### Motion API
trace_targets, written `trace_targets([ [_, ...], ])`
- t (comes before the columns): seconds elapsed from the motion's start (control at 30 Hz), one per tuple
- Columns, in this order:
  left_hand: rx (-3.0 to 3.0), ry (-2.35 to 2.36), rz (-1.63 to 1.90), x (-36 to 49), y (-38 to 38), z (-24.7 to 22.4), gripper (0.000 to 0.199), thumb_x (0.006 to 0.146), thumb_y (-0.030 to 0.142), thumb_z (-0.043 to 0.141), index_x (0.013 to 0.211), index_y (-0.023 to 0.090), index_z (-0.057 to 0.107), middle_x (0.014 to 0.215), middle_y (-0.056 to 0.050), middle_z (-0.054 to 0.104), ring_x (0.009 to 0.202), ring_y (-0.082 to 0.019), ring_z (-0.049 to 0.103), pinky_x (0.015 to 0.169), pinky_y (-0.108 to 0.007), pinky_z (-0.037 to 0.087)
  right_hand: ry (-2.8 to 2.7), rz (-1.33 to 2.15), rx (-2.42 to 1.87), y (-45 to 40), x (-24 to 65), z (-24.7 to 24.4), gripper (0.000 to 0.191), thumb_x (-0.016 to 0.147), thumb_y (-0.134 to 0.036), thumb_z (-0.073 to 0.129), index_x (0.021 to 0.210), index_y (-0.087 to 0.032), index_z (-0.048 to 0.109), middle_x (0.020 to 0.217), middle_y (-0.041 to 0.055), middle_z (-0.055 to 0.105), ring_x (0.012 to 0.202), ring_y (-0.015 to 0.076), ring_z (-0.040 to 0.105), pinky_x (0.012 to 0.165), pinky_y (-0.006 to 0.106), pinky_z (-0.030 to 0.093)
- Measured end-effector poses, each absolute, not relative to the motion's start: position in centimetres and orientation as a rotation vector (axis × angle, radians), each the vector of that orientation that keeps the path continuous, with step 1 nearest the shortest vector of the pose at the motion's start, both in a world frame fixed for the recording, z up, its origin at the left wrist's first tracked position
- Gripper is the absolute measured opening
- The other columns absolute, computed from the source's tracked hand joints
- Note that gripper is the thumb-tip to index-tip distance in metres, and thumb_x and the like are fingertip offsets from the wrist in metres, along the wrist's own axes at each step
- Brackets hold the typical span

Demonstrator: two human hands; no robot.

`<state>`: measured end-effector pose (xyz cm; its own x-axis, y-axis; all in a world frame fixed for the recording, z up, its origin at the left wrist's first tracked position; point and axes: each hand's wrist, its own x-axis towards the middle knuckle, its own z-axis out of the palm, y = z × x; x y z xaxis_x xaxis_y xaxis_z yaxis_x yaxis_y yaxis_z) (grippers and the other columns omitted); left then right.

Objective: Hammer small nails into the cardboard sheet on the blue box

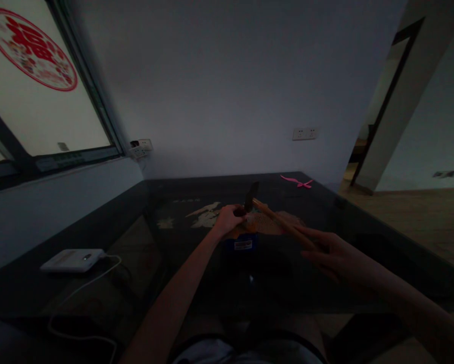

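Observation:
My right hand (pixel 331 253) is wrapped round the wooden handle of a hammer (pixel 278 218), which slants up and left across the table. Its dark head (pixel 252 196) is raised beside the fingers of my left hand (pixel 229 220). Those fingers are bent together over a small blue box (pixel 243 243) with a white label. Some orange-brown material shows just above the box. What the left fingers pinch, if anything, is too dark to make out.
The dark glossy table (pixel 196 283) bears a printed pattern. At left lies a white power bank (pixel 73 260) with a white cable (pixel 86 290) trailing over the near edge. A pink ribbon (pixel 299 182) lies at the back right. Wall sockets (pixel 305 133) are behind.

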<state>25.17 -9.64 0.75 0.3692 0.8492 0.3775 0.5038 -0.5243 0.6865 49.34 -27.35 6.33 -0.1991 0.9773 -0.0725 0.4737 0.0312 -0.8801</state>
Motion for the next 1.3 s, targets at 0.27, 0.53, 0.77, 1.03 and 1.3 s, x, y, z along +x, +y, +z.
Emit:
trace_targets([
  [0.27,2.16,1.163,0.992,25.2,-9.4,0.6,0.019,0.071,0.023,0.064,0.087,0.014,0.067,0.088,-0.005,0.071,0.079,-0.017,0.064,0.074,-0.026,0.049,-1.731,1.119,-1.478,-27.3,49.2,6.2,0.068,0.076,-0.036,0.06,0.138,-0.021,0.038,0.054,-0.0078,0.045,0.039,0.007,0.036,0.035,0.018,0.03],
  [0.53,2.126,1.174,1.009,25.3,-9.8,0.9,0.015,0.07,0.024,0.064,0.081,0.014,0.067,0.082,-0.004,0.07,0.075,-0.016,0.063,0.071,-0.025,0.049,-1.727,1.039,-1.42,-27.6,49.1,6.5,0.065,0.076,-0.035,0.061,0.137,-0.024,0.042,0.064,-0.0019,0.061,0.044,0.011,0.049,0.037,0.021,0.039],
  [0.77,2.136,1.138,1.024,25.2,-9.5,0.5,0.023,0.069,0.024,0.065,0.09,0.015,0.067,0.089,-0.005,0.071,0.082,-0.018,0.064,0.073,-0.026,0.049,-1.755,1.048,-1.442,-27.4,48.9,6.6,0.063,0.075,-0.034,0.062,0.135,-0.024,0.046,0.058,-0.004,0.058,0.042,0.0106,0.048,0.035,0.02,0.037],
  [1.03,2.129,1.119,1.026,25.3,-9.4,0.6,0.015,0.07,0.023,0.065,0.08,0.012,0.066,0.083,-0.006,0.07,0.076,-0.016,0.064,0.072,-0.025,0.048,-1.756,1.103,-1.41,-27.3,49.2,7.2,0.069,0.078,-0.038,0.059,0.141,-0.024,0.035,0.076,0.0003,0.065,0.053,0.0132,0.056,0.044,0.022,0.043],
  [1.3,2.12,1.14,1.014,25.2,-9.4,0.9,0.015,0.069,0.023,0.067,0.081,0.013,0.068,0.084,-0.005,0.071,0.076,-0.016,0.064,0.074,-0.027,0.048,-1.743,1.124,-1.393,-27.4,49.3,7.8,0.07,0.078,-0.038,0.06,0.141,-0.023,0.035,0.073,-0.0004,0.063,0.051,0.0122,0.053,0.042,0.021,0.04],
])
